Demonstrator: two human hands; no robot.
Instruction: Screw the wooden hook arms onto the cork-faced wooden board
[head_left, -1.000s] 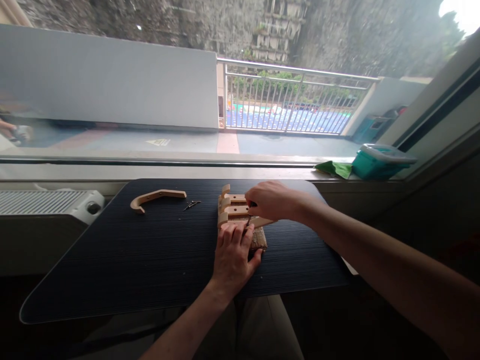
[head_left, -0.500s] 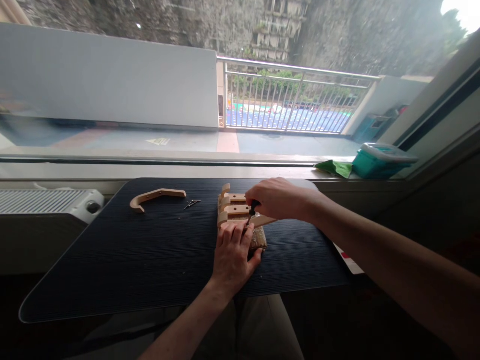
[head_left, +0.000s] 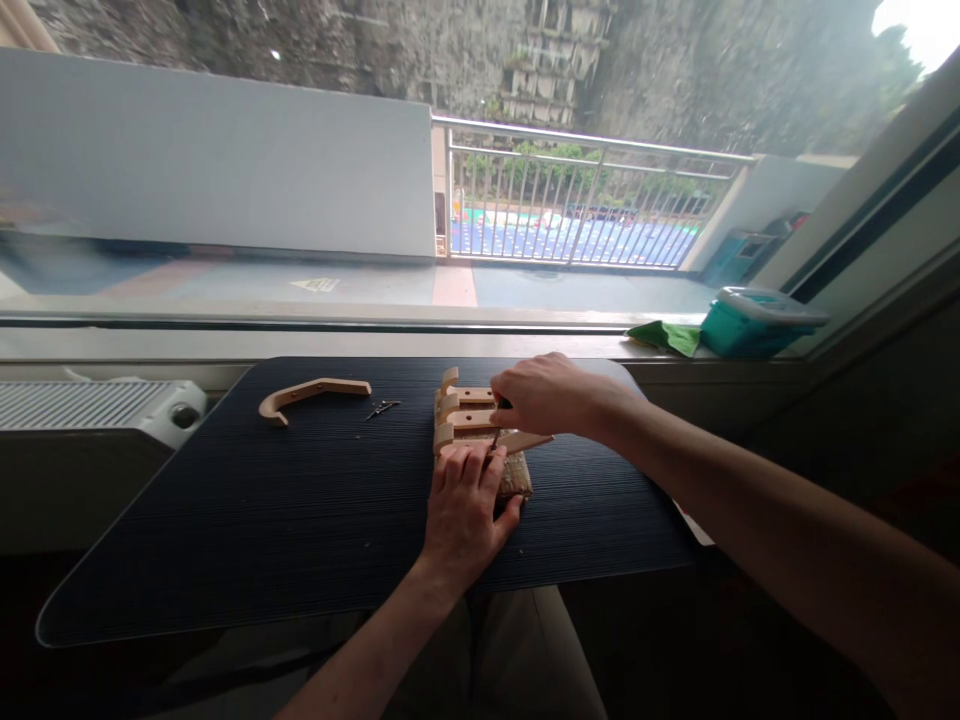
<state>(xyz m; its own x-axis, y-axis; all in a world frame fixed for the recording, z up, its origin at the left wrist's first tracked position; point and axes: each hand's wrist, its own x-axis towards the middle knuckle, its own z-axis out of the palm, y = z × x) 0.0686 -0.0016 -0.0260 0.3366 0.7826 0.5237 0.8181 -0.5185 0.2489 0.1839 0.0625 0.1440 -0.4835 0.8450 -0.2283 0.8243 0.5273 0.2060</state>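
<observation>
A rough-surfaced wooden board (head_left: pixel 516 476) lies on the dark table, with several pale curved wooden hooks (head_left: pixel 475 419) across it. My left hand (head_left: pixel 463 505) presses its fingers over the nearest hook (head_left: pixel 531 441), thumb against the board's near edge. Closed round a screwdriver (head_left: pixel 496 438), my right hand (head_left: pixel 551 393) holds it upright above that hook, its tip close to my left fingertips. The fingers hide most of the handle, and the screw under the tip cannot be made out. One loose wooden hook (head_left: pixel 319 386) and a few screws (head_left: pixel 384 409) lie to the left.
The dark table (head_left: pixel 247 520) stands against a window sill. A teal box (head_left: pixel 757 322) with a clear lid and a green cloth (head_left: pixel 667 337) rest on the sill at right. A white radiator (head_left: pixel 97 408) is at left. Something white shows under my right forearm.
My right hand has turned slightly round the screwdriver, now covering more of its handle. My left hand stays in place on the hook and board. The view has shifted slightly.
</observation>
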